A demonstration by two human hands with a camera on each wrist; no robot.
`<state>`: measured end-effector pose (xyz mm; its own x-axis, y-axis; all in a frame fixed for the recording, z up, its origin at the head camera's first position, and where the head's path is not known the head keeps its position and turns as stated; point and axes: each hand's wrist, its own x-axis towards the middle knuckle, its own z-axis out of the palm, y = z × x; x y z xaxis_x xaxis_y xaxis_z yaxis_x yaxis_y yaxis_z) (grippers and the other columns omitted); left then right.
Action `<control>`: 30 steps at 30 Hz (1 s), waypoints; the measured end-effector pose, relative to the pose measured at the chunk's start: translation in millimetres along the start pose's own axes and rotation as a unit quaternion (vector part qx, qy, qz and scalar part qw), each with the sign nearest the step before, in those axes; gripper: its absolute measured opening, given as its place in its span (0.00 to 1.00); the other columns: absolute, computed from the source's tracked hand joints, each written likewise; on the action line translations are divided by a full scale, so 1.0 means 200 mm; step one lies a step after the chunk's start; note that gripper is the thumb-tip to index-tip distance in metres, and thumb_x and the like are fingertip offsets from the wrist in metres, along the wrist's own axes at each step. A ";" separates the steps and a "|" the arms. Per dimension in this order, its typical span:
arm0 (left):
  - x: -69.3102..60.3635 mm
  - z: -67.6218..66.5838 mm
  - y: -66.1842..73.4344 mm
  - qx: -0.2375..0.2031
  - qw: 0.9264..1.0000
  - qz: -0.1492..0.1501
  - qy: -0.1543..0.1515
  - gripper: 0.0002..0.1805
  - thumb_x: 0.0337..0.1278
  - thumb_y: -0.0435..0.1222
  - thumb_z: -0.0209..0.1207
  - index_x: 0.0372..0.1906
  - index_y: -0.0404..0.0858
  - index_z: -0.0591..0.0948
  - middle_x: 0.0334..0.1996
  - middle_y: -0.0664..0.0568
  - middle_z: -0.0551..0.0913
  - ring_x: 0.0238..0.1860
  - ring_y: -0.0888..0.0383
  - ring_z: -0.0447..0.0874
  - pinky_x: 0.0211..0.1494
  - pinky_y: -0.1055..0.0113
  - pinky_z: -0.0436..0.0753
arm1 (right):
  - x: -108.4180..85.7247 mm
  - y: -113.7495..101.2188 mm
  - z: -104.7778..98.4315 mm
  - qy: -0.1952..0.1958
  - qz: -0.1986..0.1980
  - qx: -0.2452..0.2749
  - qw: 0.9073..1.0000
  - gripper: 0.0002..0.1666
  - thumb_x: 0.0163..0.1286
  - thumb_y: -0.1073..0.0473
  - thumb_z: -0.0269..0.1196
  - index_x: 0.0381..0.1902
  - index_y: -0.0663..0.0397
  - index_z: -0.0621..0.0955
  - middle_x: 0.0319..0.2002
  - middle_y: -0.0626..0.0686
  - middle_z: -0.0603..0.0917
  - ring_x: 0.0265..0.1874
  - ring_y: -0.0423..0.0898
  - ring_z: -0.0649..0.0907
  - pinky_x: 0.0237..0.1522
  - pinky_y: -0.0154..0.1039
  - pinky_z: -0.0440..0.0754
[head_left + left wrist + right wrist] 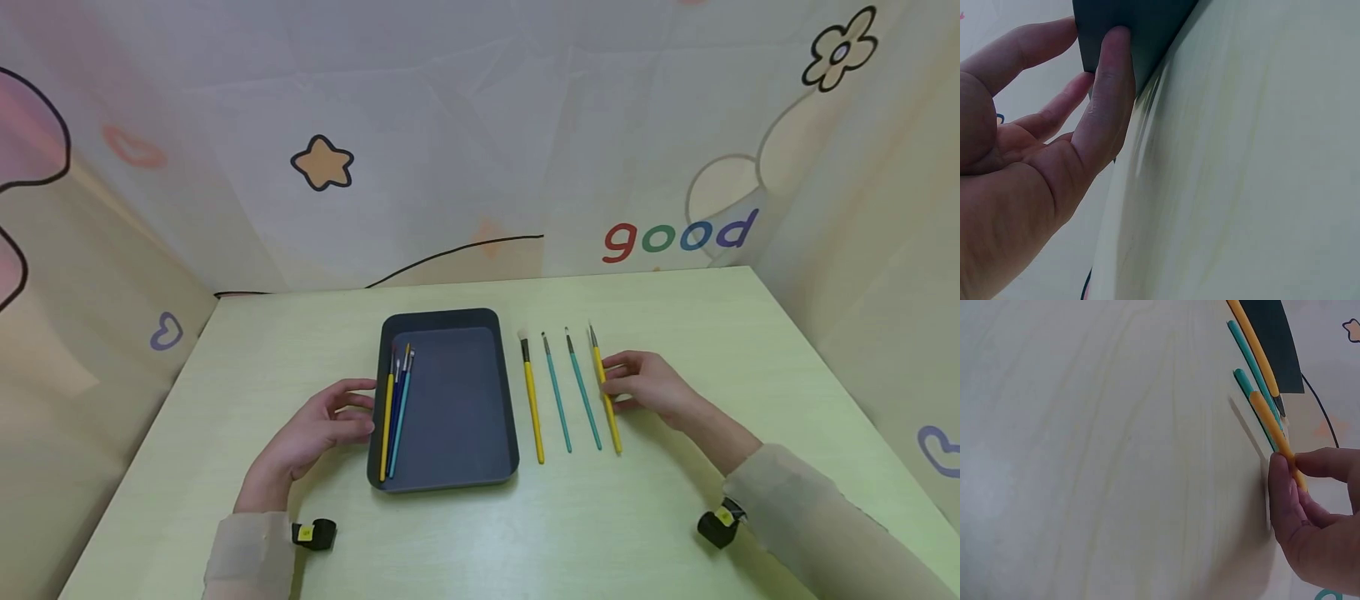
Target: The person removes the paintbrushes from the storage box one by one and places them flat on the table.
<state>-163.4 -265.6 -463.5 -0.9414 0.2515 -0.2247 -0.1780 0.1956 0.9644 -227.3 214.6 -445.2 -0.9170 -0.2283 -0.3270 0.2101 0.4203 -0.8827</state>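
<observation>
My right hand (648, 385) pinches a yellow paintbrush (608, 400) between thumb and fingers. It is the rightmost in a row of paintbrushes, and its yellow handle (1266, 419) slants up from the fingertips in the right wrist view. Left of it lie two teal paintbrushes (583, 392) and a wide-tipped yellow paintbrush (533, 408). My left hand (322, 425) rests its fairly straight fingers against the left outer wall of a dark grey tray (457, 479); the left wrist view shows the fingertips on that wall (1154, 37). Inside, several paintbrushes (386, 425) lie together along the left side.
The pale wooden table (600, 542) carries the tray near its middle. A printed cloth (450, 125) stands behind the table and along both sides. Each wrist wears a small black camera, such as the left one (322, 535).
</observation>
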 end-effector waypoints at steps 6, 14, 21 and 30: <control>0.00 0.00 0.00 0.000 1.000 0.002 0.000 0.36 0.63 0.27 0.66 0.74 0.34 0.67 0.60 0.33 0.72 0.50 0.46 0.82 0.54 0.56 0.86 | 0.01 0.00 0.01 0.024 -0.002 -0.031 0.999 0.26 0.71 0.67 0.65 0.63 0.74 0.72 0.46 0.62 0.80 0.37 0.49 0.83 0.40 0.43 0.89; 0.00 0.00 0.00 -0.002 1.000 0.002 0.001 0.35 0.63 0.27 0.66 0.74 0.34 0.67 0.60 0.33 0.72 0.50 0.46 0.82 0.53 0.56 0.86 | 0.02 0.00 0.03 0.046 -0.012 -0.083 0.995 0.23 0.68 0.68 0.65 0.58 0.74 0.75 0.40 0.61 0.82 0.31 0.48 0.84 0.35 0.42 0.89; -0.01 0.00 0.00 -0.003 1.000 0.001 0.003 0.35 0.63 0.27 0.65 0.74 0.34 0.67 0.60 0.33 0.72 0.50 0.46 0.82 0.53 0.56 0.86 | 0.02 0.00 0.02 0.057 -0.011 -0.121 0.991 0.21 0.66 0.68 0.65 0.55 0.73 0.76 0.36 0.59 0.81 0.27 0.47 0.84 0.33 0.41 0.89; -0.01 0.00 0.00 0.002 1.000 -0.003 0.004 0.36 0.63 0.27 0.66 0.74 0.35 0.67 0.61 0.33 0.72 0.50 0.46 0.82 0.54 0.56 0.86 | 0.01 -0.01 0.03 0.059 -0.020 -0.130 0.990 0.22 0.66 0.66 0.67 0.55 0.72 0.76 0.34 0.58 0.80 0.25 0.47 0.85 0.32 0.40 0.88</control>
<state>-162.4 -264.9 -462.4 -0.9428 0.2425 -0.2287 -0.1820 0.2001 0.9627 -227.5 208.8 -446.3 -0.9595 -0.1516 -0.2375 0.0922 0.6277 -0.7729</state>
